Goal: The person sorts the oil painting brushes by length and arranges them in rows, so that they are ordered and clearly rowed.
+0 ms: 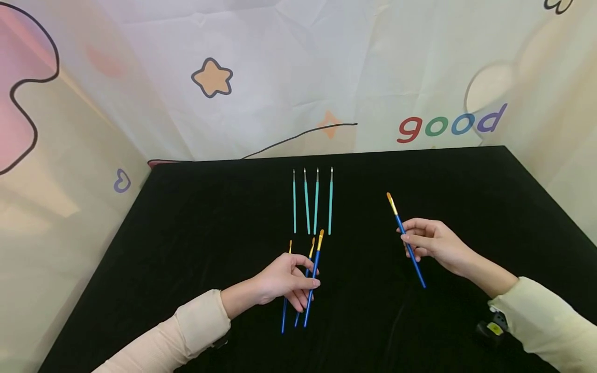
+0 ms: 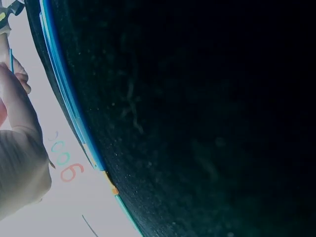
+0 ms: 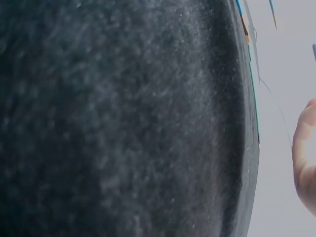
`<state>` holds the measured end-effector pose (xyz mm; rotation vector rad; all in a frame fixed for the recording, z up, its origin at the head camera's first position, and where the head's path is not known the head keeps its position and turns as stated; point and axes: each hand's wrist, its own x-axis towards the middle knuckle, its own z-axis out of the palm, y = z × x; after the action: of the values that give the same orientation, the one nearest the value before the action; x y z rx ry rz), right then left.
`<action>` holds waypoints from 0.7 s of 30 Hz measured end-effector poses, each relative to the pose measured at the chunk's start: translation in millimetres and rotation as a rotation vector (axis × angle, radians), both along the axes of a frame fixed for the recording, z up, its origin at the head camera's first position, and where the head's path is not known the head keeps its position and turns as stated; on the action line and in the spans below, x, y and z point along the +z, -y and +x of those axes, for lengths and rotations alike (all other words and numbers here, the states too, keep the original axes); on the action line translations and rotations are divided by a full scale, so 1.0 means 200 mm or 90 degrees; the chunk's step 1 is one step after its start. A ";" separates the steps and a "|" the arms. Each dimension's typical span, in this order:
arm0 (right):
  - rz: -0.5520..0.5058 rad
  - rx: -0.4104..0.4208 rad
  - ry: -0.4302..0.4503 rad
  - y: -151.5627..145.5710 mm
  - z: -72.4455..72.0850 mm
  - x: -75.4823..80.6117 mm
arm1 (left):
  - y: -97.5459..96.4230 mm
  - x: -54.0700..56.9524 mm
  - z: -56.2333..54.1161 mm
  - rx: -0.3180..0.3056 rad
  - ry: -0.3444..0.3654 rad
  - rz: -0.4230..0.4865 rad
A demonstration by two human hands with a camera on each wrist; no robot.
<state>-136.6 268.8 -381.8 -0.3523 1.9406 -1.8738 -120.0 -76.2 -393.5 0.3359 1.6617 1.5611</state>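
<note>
My left hand (image 1: 286,280) pinches a blue-handled paintbrush (image 1: 309,308) between thumb and fingers, its golden bristle end pointing away from me. Under that hand, two more blue paintbrushes lie on the black cloth, one at the left (image 1: 284,317) and one (image 1: 311,249) close beside the held one; the hand covers their middles. Off to the right, my right hand (image 1: 434,243) grips another blue paintbrush (image 1: 416,267) above the cloth, bristles up and tilted left. Each wrist view catches only part of its own hand, the left (image 2: 22,158) and the right (image 3: 306,163), at the edge.
Several thin turquoise brushes (image 1: 307,207) lie side by side beyond my left hand, silvery ends away from me. Black cloth (image 1: 210,223) covers the table. A printed curtain (image 1: 289,62) stands along its back and sides.
</note>
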 end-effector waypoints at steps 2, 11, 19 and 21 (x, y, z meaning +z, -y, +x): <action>0.008 0.006 0.000 0.01 -0.01 0.00 | 0.00 0.00 0.00 0.000 0.000 -0.011; 0.044 0.055 0.002 0.05 -0.03 -0.01 | -0.03 -0.01 -0.02 0.001 -0.011 -0.064; 0.046 0.086 0.001 0.09 -0.03 -0.02 | -0.06 -0.02 0.01 0.000 -0.019 -0.095; 0.053 0.091 0.006 0.10 -0.03 -0.02 | -0.07 -0.01 0.01 0.000 -0.017 -0.101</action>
<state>-142.8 248.9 -385.9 -0.4438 1.9271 -1.6964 -118.5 -62.9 -395.7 0.2739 1.7927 1.4193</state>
